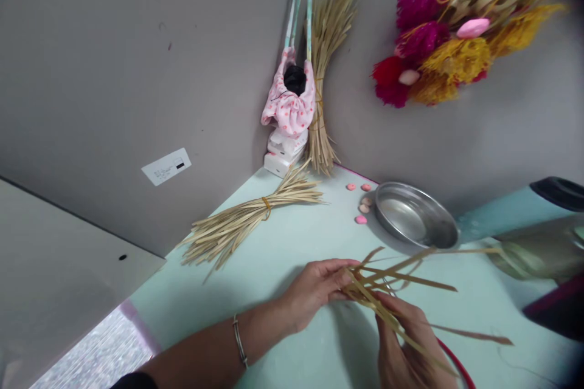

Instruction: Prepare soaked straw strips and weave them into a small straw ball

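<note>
My left hand [319, 289] pinches the gathered middle of a piece made of flat, crossing straw strips [410, 279], held just above the pale green table. The loose ends of the strips fan out to the right. Close by on the right, my right hand [406, 340] is closed, its fingertips against the lower strips. A thin metal part [387, 287] shows among the strips by its fingers, and a red curved handle [456, 364] sticks out beside the palm. They look like one red-handled tool, its kind hidden by the hand and strips.
A tied straw bundle [255, 209] lies behind my left hand; another bundle [322, 73] leans in the corner by a pink dotted cloth pouch [292, 112]. A steel bowl [415, 216], several pink beads [361, 219], a light blue bottle [511, 209] and hanging tassels [456, 61] are also near.
</note>
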Available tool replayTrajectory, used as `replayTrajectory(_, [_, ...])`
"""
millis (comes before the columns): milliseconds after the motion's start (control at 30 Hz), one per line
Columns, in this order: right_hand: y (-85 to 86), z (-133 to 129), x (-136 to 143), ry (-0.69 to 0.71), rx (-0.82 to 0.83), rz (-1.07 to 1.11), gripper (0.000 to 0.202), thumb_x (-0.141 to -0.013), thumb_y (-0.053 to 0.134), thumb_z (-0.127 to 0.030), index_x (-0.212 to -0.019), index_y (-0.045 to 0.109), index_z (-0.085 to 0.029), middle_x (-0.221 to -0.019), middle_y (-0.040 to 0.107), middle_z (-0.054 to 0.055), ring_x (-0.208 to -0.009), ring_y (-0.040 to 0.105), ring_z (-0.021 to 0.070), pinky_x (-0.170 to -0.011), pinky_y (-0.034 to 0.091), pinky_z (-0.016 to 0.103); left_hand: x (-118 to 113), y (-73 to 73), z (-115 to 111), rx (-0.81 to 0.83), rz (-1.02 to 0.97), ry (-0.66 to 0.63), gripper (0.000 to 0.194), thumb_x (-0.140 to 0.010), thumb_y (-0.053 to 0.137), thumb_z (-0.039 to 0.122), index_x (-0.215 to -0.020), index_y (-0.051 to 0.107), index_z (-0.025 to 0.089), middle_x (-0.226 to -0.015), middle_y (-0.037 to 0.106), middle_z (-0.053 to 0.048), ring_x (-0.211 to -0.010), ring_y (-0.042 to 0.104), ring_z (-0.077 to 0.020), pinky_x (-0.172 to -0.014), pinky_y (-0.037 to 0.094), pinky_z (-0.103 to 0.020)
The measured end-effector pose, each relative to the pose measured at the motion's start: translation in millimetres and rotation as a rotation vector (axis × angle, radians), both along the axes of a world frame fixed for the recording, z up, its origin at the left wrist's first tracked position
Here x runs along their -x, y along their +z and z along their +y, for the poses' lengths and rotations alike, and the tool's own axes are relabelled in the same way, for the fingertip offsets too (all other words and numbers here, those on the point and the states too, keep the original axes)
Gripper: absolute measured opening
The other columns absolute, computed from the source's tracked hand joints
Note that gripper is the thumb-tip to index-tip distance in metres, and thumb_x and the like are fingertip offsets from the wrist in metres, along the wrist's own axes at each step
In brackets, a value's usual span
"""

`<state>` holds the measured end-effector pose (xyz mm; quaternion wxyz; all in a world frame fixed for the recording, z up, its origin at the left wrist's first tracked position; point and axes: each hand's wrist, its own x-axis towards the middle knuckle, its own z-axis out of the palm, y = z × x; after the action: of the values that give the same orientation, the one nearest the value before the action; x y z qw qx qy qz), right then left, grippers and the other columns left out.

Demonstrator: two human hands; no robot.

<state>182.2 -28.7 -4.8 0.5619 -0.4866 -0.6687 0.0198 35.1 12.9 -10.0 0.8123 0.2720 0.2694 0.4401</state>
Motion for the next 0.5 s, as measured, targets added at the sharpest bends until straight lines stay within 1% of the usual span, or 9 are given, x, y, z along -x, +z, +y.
replayTrajectory(200, [6.7,2.5,3.1,-0.060,-0.012,-0.075,0.019,-0.085,0.067,-0.008,-0.100,0.070,-0.020,-0.086,0.073,0.004,-0.074,0.068,0.0209,-0.066,0.053,0.032,-0.8,-2.0,-0.8,0.011,-0.013,-0.008,0.055,-0.078,0.076,0.047,-0.120,0.068,0.012,-0.116,0.070,-0.017,-0.108,0.067,-0.0284,-0.100,0.047,-0.044])
replayTrajectory(333, [6.7,3.6,0.9,-0.081,-0.023,-0.145,0.013,-0.088,0.065,-0.012,-0.099,0.069,-0.019,-0.084,0.072,0.005,-0.071,0.068,0.0203,-0.063,0.053,0.031,-1.2,-2.9,-0.9,0.007,-0.016,-0.012,0.053,-0.080,0.075,0.046,-0.120,0.068,0.012,-0.114,0.071,-0.017,-0.106,0.067,-0.0270,-0.098,0.048,-0.042])
replayTrajectory(500, [3.1,5.1,-2.7,-0.077,-0.033,-0.172,0.012,-0.088,0.066,-0.009,-0.096,0.067,-0.017,-0.086,0.070,0.006,-0.076,0.067,0.0190,-0.069,0.053,0.031,-1.9,-2.0,-2.2,0.013,-0.014,-0.014,0.053,-0.080,0.075,0.045,-0.121,0.068,0.011,-0.114,0.071,-0.017,-0.105,0.067,-0.0263,-0.098,0.049,-0.041])
